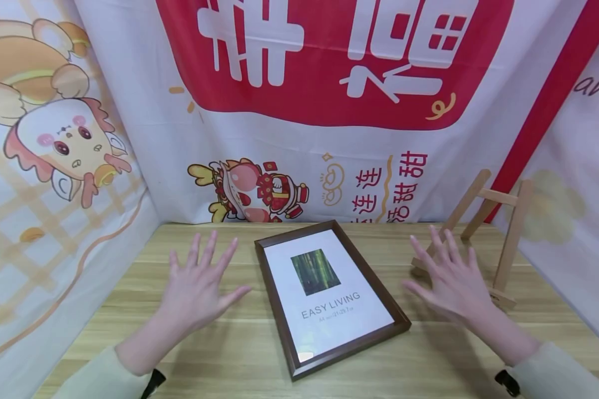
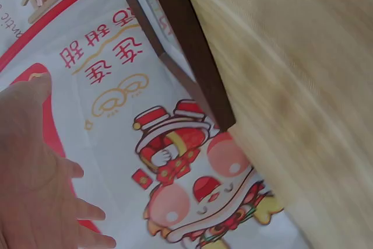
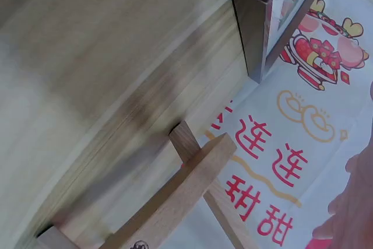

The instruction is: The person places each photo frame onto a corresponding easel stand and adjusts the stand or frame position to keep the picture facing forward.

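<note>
Frame (image 1: 328, 299) lying between two spread hands

The brown picture frame lies face up and askew on the middle of the tabletop (image 1: 219, 354), touched by neither hand. The left hand (image 1: 197, 285) and right hand (image 1: 451, 285) are both empty, fingers fanned apart, one to each side. For a sure hold, opposite edges look the best contact: even support should stop it twisting, and fingers kept off the face should avoid smudges. The right side calls for care, since the wooden easel (image 1: 513, 238) stands near that hand and could be knocked. The tabletop is pale and wood-grained; printed cloth (image 1: 299, 133) hangs behind it, with more at both sides.
</note>
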{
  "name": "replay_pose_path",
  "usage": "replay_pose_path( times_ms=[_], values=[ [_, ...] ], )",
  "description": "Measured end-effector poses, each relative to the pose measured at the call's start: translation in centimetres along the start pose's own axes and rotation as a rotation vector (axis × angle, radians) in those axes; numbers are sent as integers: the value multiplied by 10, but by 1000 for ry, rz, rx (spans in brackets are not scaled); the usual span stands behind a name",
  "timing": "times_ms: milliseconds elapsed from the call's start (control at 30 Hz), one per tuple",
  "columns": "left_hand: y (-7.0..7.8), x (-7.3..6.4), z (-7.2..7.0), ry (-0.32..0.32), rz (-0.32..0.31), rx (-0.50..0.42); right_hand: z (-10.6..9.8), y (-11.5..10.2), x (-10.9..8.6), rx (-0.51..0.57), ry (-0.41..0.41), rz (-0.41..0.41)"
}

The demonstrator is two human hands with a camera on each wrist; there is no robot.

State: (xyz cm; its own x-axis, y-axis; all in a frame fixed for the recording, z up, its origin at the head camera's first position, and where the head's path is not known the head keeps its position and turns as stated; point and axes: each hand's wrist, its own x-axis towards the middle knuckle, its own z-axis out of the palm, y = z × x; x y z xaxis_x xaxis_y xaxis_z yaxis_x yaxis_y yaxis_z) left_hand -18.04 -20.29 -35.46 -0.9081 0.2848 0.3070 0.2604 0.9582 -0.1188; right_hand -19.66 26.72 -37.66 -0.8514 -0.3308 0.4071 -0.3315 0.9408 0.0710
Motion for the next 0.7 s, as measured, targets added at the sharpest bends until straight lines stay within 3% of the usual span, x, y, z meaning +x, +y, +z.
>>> replay_pose_path(
  times_ms=[267,467,700],
  values=[
    [10,7,25,-79,-68,-193,10,-2,27,133,-135,-59],
    [21,9,41,-104,-96,-305,23,-5,45,303,-240,-105],
    [34,7,62,-105,-125,-438,35,-11,55,482,-323,-54]
  ],
)
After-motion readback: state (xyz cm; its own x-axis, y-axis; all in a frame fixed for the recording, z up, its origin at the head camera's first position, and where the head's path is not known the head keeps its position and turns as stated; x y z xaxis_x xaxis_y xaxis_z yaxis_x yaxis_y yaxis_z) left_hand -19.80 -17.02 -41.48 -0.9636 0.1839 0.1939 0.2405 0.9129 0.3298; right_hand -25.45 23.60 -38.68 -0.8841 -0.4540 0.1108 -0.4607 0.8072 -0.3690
